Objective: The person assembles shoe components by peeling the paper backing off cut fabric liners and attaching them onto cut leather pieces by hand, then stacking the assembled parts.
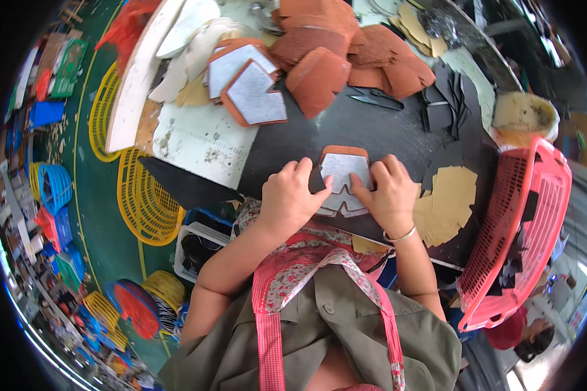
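Flat, notched reddish-brown panel with a pale grey backing (344, 164) lies backing-up on a black work surface (287, 140), directly before the person. Similar pale grey notched edges (333, 204) show at its six o'clock. Bare left hand (287, 199) is partly closed, fingers curled, thumb and forefinger pinching a small, flat black piece (316, 179) against the panel's nine o'clock edge. Bare right hand (396, 194) is half-curled, thumb laid over the three o'clock edge; whether its fingers grip underneath, I cannot tell. Thumbs set opposite each other probably keep the panel flat and squared. It lies touching both: at the left hand's two o'clock, the right hand's ten. Black-handled scissors (376, 98) rest at the panel's one o'clock, and stacked reddish-brown pieces (316, 39) at twelve, likely kept within reach.
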A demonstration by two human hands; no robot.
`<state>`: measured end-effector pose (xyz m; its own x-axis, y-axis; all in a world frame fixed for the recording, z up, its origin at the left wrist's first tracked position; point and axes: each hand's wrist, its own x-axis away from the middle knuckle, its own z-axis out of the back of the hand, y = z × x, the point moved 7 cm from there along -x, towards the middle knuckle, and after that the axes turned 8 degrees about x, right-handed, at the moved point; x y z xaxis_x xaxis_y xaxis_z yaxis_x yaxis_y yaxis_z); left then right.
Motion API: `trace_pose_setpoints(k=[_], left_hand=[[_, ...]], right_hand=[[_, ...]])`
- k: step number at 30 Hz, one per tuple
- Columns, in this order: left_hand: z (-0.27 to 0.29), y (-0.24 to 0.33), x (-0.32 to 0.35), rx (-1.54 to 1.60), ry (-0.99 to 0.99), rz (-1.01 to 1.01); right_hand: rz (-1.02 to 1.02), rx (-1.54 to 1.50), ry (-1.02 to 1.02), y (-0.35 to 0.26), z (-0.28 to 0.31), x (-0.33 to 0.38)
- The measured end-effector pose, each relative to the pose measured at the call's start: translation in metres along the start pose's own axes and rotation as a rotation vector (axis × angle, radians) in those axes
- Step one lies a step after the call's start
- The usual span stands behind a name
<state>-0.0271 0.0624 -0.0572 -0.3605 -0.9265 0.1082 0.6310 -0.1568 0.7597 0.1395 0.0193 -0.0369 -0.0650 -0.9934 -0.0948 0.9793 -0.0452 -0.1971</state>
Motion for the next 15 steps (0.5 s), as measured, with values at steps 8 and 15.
trace_pose_setpoints(k=[8,15], left_hand=[[0.038,-0.017,0.046,1.032,0.161,0.117],[0.094,-0.069,0.086,1.224,0.397,0.043]], right_hand=[[0.075,-0.653,-0.279,-0.059,0.008,0.002],[0.137,-0.566,-0.724,-0.176,-0.006,-0.018]])
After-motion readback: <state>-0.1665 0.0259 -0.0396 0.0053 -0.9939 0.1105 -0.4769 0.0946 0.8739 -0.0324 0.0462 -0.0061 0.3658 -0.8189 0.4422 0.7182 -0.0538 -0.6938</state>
